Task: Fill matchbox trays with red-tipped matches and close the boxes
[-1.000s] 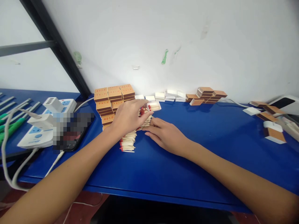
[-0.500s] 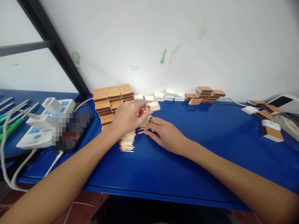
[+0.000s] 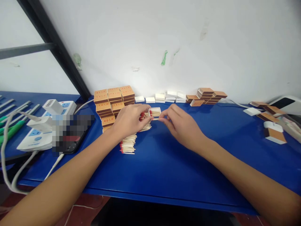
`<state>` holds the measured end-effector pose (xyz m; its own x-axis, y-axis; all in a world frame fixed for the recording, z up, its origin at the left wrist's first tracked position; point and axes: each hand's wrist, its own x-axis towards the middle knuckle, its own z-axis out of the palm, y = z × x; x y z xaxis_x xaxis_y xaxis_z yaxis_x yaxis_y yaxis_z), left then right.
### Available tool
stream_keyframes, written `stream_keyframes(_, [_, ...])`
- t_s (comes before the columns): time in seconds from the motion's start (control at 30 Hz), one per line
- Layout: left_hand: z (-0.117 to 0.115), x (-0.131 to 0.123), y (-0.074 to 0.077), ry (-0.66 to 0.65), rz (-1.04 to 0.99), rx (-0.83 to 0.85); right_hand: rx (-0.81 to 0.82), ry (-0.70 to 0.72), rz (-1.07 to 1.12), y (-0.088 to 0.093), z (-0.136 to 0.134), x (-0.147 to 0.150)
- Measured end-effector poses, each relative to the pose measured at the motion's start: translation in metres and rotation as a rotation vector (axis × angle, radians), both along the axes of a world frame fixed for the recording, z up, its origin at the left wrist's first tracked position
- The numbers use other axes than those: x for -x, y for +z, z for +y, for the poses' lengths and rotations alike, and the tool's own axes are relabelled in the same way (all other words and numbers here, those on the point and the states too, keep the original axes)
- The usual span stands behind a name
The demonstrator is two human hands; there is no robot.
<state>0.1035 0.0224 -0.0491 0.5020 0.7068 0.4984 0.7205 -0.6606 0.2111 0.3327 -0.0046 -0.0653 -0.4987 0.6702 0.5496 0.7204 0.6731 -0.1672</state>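
Observation:
My left hand (image 3: 133, 118) holds a white matchbox tray (image 3: 158, 110) by its left end, thumb in front and fingers behind. Red-headed matches lie inside the tray. Between the fingertips of my right hand (image 3: 180, 125) is a match (image 3: 155, 119), its red head pointing left, level with the tray's near edge. Loose matches (image 3: 128, 143) are heaped on the blue table (image 3: 178, 169) below my left hand, which hides part of them. Stacked orange matchboxes (image 3: 127, 91) stand behind that hand.
White tray pieces (image 3: 171, 94) line the wall, beside more matchbox sleeves (image 3: 204, 91). At the right lie scattered boxes (image 3: 275, 135) and a white device (image 3: 287, 103). A power strip (image 3: 35, 136), a dark phone (image 3: 78, 135) and cables occupy the left. The table's front edge (image 3: 150, 197) is near me.
My right hand has lifted a match from beside the heap, up and to the right, to the tray's near edge. The tray in my left hand has tilted and dropped slightly.

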Motion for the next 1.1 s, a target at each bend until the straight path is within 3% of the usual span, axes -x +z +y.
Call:
stream_keyframes(0.13, [-0.002, -0.003, -0.003, -0.080, -0.049, 0.013, -0.094, -0.103, 0.013, 0.001, 0.009, -0.007])
stream_keyframes(0.4, [-0.003, -0.006, -0.005, -0.160, -0.099, 0.006, -0.147, -0.101, -0.026, -0.003, 0.010, -0.008])
stream_keyframes(0.6, [-0.001, -0.002, 0.001, -0.009, -0.083, 0.008, -0.091, -0.006, 0.037, 0.002, -0.001, 0.000])
stream_keyframes(0.8, [-0.001, 0.001, 0.004, 0.090, -0.078, -0.025, 0.080, 0.194, -0.153, -0.016, -0.008, 0.017])
stream_keyframes(1.1, [-0.002, -0.001, 0.005, 0.089, -0.053, -0.016, 0.088, 0.187, -0.180, -0.023, -0.005, 0.021])
